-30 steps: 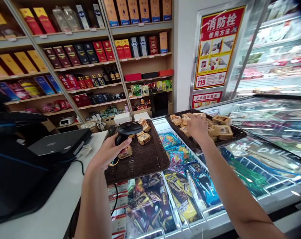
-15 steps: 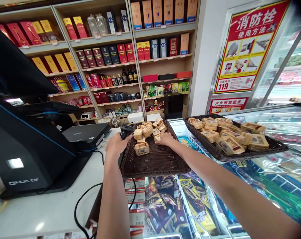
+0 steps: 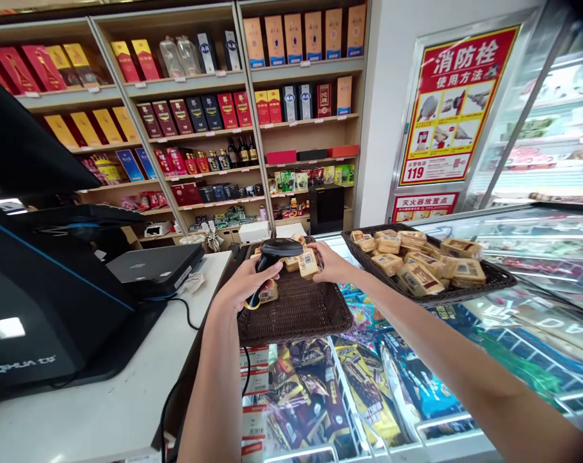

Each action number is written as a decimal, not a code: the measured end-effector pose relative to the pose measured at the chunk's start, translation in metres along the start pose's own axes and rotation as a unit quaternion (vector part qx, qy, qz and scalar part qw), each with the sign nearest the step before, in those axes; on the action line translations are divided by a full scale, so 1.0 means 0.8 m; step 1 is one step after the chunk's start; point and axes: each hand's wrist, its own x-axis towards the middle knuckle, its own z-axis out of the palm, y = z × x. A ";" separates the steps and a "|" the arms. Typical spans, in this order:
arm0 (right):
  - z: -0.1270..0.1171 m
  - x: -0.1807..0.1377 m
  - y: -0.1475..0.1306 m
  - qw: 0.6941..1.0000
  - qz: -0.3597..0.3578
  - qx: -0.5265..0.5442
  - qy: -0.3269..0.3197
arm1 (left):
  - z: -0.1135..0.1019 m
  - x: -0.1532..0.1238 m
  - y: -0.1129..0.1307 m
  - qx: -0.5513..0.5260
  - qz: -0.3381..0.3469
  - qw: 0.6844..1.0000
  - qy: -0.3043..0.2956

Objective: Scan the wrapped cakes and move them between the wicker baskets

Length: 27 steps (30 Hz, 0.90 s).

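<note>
the left hand (image 3: 246, 281) curls closed at the basket's (image 3: 296, 308) left edge, thumb (image 3: 271, 272) angled right, its bare forearm (image 3: 214, 386) steeply raised. the right hand (image 3: 331, 262) pinches near the far right corner, its bare forearm (image 3: 441, 341) slanting across the right edge.

Bright indoor light puts a square glare on the black terminal (image 3: 50, 302), streaks the freezer glass (image 3: 552, 257) and washes out the far-right shelves (image 3: 547, 141).

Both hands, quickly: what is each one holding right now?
Left hand: closed around the handle of a black handheld scanner.
Right hand: closed, fingers gripping a small tan packet.
</note>
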 end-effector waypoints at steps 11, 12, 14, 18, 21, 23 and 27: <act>-0.042 -0.040 0.002 0.999 -0.005 0.011 -0.039 | 0.022 -0.006 0.019 0.064 0.012 0.997 -0.045; -0.043 -0.043 0.000 0.999 -0.005 0.005 -0.035 | 0.023 -0.006 0.019 0.065 0.014 0.997 -0.048; -0.048 -0.048 -0.006 1.000 -0.004 -0.017 -0.018 | 0.024 -0.004 0.019 0.065 0.019 0.996 -0.053; -0.075 -0.061 -0.022 0.989 0.032 -0.130 0.060 | 0.020 0.000 0.016 0.071 0.032 0.996 -0.053; -0.116 -0.075 -0.024 0.960 0.109 -0.209 0.154 | 0.012 0.004 0.011 0.074 0.045 0.995 -0.042; -0.152 -0.089 -0.016 0.925 0.195 -0.232 0.230 | 0.007 0.006 0.008 0.072 0.044 0.996 -0.025; -0.221 -0.121 0.019 0.846 0.326 -0.249 0.342 | 0.000 0.007 0.004 0.070 0.024 0.997 0.002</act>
